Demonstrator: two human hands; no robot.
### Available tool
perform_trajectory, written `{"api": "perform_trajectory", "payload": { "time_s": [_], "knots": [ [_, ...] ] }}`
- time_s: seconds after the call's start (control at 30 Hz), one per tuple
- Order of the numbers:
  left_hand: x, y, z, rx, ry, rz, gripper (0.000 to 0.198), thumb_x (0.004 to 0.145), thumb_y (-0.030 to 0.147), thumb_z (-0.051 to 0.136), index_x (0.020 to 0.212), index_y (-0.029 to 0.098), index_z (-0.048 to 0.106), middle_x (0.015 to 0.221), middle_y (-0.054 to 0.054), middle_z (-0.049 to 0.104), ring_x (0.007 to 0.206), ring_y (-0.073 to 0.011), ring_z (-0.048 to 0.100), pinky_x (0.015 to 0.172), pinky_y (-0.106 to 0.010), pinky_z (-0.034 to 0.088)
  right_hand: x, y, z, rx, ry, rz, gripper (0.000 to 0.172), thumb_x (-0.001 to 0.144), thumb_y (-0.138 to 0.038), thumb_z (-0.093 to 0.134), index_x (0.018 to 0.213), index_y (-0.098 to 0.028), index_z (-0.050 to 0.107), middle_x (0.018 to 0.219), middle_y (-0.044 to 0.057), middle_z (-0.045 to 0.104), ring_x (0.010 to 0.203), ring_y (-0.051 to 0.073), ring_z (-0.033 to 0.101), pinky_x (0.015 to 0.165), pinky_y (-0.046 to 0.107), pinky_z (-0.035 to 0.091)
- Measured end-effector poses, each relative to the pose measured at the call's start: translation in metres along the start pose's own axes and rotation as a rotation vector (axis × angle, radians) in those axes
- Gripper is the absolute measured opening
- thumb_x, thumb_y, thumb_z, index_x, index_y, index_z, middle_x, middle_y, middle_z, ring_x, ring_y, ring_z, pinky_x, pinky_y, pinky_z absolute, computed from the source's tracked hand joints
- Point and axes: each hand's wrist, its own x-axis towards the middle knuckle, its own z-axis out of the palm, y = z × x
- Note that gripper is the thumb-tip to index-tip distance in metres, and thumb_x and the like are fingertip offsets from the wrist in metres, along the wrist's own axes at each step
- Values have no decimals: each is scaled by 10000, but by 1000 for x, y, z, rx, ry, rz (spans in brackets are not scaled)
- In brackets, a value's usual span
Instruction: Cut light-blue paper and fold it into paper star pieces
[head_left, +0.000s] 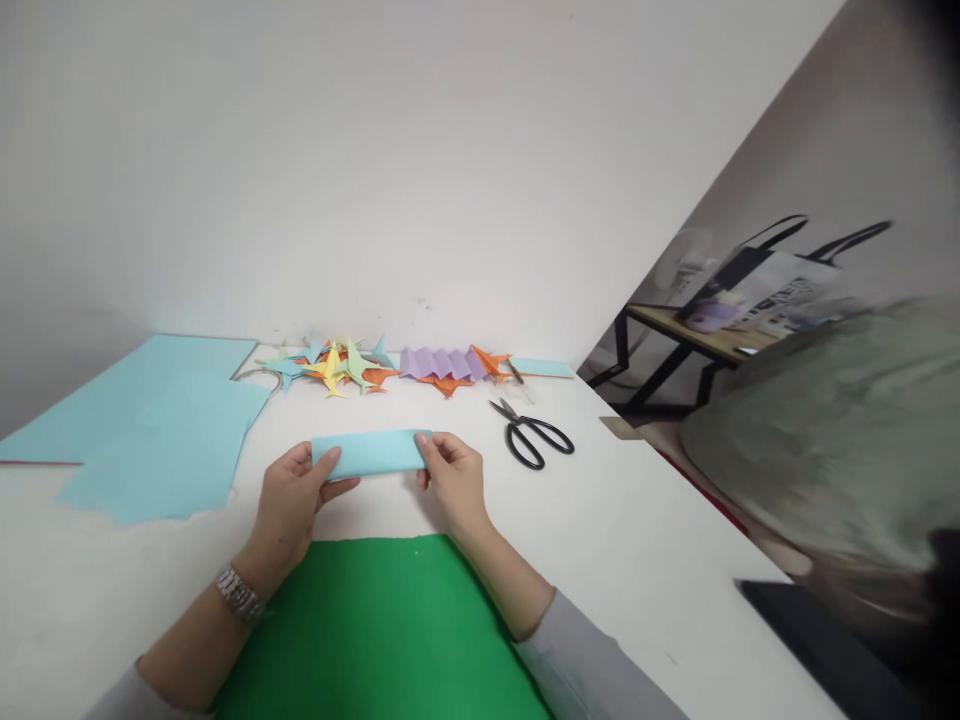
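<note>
A white surface [637,560] carries a green sheet [390,630] on the near side, light blue paper [180,420] to the left and pointed origami pieces [334,368] along the far edge. The left hand [289,500] and right hand [456,485] each have the grip pinched, thumb on top, at opposite ends of a folded light blue paper strip [379,453], just beyond the green sheet. Black-handled scissors [518,421] lie near the right hand, blades slightly parted.
</note>
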Motion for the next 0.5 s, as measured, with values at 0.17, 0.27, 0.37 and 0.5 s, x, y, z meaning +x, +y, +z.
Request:
{"api": "perform_trajectory", "payload": {
  "time_s": [0.17,0.27,0.37,0.5],
  "knots": [
    [-6,3,-3,24,1,0,198,639,247,720,730,146,575,785,5,568,711,-116,564,653,-269,590,-3,-5,1,2,-18,-34,230,760,-363,590,672,-151,589,390,-60,487,366,77,421,409,197,345],
    [-16,5,-2,19,2,-56,213,639,261,720,755,154,576,808,7,567,734,-121,563,655,-265,584,-11,-9,-2,-2,-7,-15,233,767,-361,595,665,-151,595,387,-61,484,367,75,416,413,196,341],
    [-28,6,-1,20,-22,-106,203,653,280,711,729,158,568,783,10,555,718,-120,550,665,-299,586,-20,-9,-8,-15,-1,-18,230,772,-361,599,679,-152,614,399,-59,493,382,75,427,428,196,351],
    [-34,8,0,22,-41,-137,213,644,295,723,696,168,560,715,32,513,670,-104,515,691,-336,587,-26,-6,-13,-10,10,8,234,780,-369,592,685,-156,616,395,-62,483,382,75,424,421,196,347]
  ]
}}
